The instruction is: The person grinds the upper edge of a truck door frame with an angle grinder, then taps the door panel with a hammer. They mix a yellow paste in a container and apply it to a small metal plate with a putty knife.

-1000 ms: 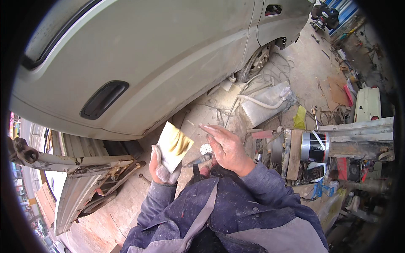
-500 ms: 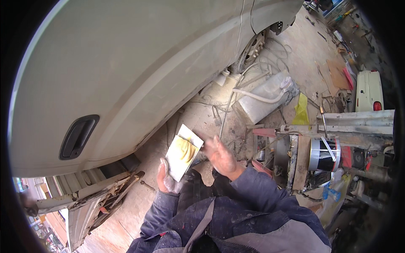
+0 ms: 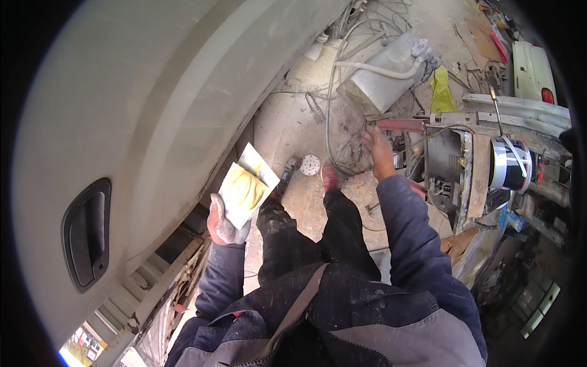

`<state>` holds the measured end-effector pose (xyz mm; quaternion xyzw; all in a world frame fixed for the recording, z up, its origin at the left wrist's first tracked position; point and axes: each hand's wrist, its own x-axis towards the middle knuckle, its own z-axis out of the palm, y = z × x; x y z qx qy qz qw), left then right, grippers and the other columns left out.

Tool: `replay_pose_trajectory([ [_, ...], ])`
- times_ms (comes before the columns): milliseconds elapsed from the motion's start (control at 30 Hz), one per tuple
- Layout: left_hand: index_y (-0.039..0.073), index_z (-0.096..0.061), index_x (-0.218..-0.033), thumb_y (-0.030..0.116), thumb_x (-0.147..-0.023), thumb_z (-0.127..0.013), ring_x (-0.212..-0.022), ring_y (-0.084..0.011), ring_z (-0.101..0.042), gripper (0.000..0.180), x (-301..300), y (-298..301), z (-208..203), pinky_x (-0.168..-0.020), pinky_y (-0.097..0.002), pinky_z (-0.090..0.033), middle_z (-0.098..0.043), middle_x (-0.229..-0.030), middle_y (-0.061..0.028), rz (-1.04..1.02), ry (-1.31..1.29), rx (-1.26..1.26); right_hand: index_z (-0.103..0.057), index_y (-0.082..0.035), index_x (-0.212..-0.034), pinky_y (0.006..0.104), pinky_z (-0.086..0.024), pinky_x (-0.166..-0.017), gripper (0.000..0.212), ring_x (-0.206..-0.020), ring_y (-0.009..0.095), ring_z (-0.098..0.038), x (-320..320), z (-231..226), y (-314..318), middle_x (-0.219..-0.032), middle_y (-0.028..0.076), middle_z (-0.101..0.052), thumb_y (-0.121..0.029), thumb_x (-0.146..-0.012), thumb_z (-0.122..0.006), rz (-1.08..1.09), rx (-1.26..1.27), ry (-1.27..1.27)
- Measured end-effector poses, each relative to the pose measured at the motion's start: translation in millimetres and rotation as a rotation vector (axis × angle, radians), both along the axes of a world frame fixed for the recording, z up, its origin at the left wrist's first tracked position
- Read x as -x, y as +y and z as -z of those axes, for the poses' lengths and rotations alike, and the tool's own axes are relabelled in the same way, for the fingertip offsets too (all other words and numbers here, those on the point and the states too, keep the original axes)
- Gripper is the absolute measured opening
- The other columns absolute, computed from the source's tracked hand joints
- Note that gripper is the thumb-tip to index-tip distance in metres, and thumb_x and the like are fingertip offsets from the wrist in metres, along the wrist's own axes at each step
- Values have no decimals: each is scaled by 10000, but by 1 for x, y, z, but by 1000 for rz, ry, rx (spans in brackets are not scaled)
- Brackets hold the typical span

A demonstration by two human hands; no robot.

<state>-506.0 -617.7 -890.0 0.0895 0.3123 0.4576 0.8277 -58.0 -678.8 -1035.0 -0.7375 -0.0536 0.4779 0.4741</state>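
My left hand (image 3: 225, 225) grips a white board (image 3: 231, 212) from below, its thumb along the edge. A thick smear of yellow putty (image 3: 244, 188) lies on the board. Above it sits a second flat white piece (image 3: 254, 160) with a yellow streak; whether it is separate from the board I cannot tell. Out to the right, my right hand (image 3: 380, 156) is held with its fingers stretched and slightly apart, with nothing visible in it. It appears over the floor near a red metal bar (image 3: 400, 125).
A vehicle's side panel (image 3: 183, 79) with a black door handle (image 3: 88, 232) fills the left. Hoses, a silver box-shaped part (image 3: 382, 76) and a perforated white disc (image 3: 310, 164) lie on the floor. A bucket (image 3: 510, 164) stands among metal parts at right.
My right hand has moved away from the board, out to the right. The left hand and board have shifted a little left, and the view has turned.
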Motion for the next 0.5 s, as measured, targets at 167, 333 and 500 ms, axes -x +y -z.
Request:
replay_pose_trajectory([
  [167,-93,-510,-1560,492,-1156,-525,-1383,-384,-659,711,44,-6,-7,-1233,-543,-483,-649,-1516,-239,-25,19,-12,-603,49,-1491,422,-471,-1134,620,-1350,305,-629,42,91,-71,-1530,220,-640,-464,-1177,-455,-191,265,-232],
  [333,-32,-544,-1512,573,-1115,-569,-1184,-353,-705,724,54,-37,11,-1081,-530,-547,-702,-1350,-182,-61,-4,-8,-548,61,-1475,524,-399,-1231,502,-1457,483,-507,68,162,13,-1558,381,-519,-315,-1155,-457,-430,-102,-885],
  [500,96,-566,-1443,604,-1113,-555,-1136,-282,-681,606,36,-54,89,-1128,-571,-449,-703,-1255,-98,-104,-285,-61,-352,87,-1657,568,-280,-1314,623,-1559,563,-362,43,145,201,-1694,395,-360,-346,-1210,-369,-269,-431,-862],
])
